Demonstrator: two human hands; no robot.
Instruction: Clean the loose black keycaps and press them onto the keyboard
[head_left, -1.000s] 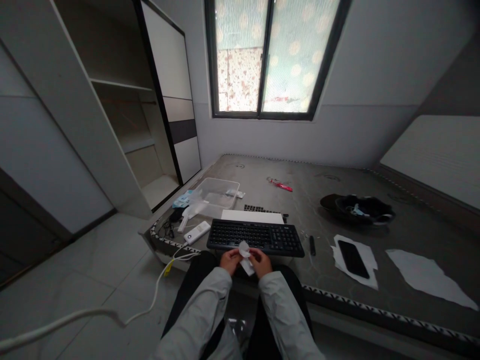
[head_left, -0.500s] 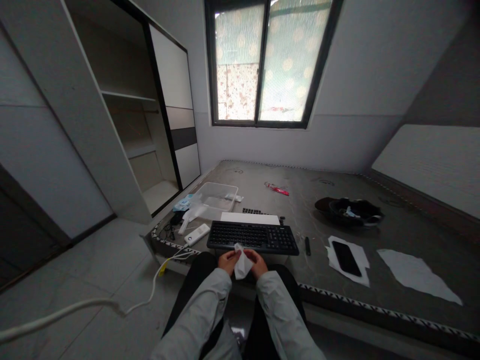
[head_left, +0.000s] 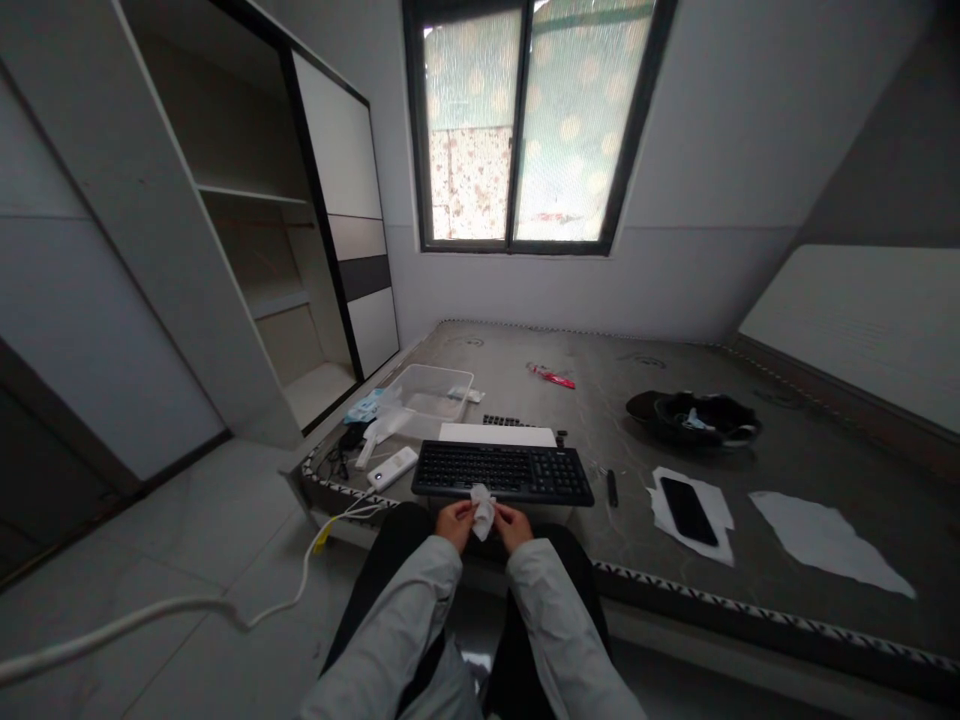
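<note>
A crumpled white tissue [head_left: 482,514] is pinched between my two hands, just in front of a black keyboard [head_left: 502,471]. My left hand [head_left: 456,523] grips its left side with closed fingers. On the other side my right hand [head_left: 513,525] is closed on it too. The keyboard lies near the bed's front edge, with a white flat box or board [head_left: 496,434] behind it. Several small loose keycaps [head_left: 510,421] lie beyond that. To the keyboard's right is a thin dark stick-like tool [head_left: 612,489].
On the left of the mattress [head_left: 600,370] are a clear plastic bin [head_left: 433,400] and a white power strip [head_left: 393,468], its cable trailing to the floor. A phone [head_left: 688,511] lies on white paper at right, near a dark cap [head_left: 697,419] and another sheet [head_left: 829,543].
The tissue has become more bunched up between my fingers; before, it hung lower and more spread. The view has shifted slightly. Objects on the bed stay where they were.
</note>
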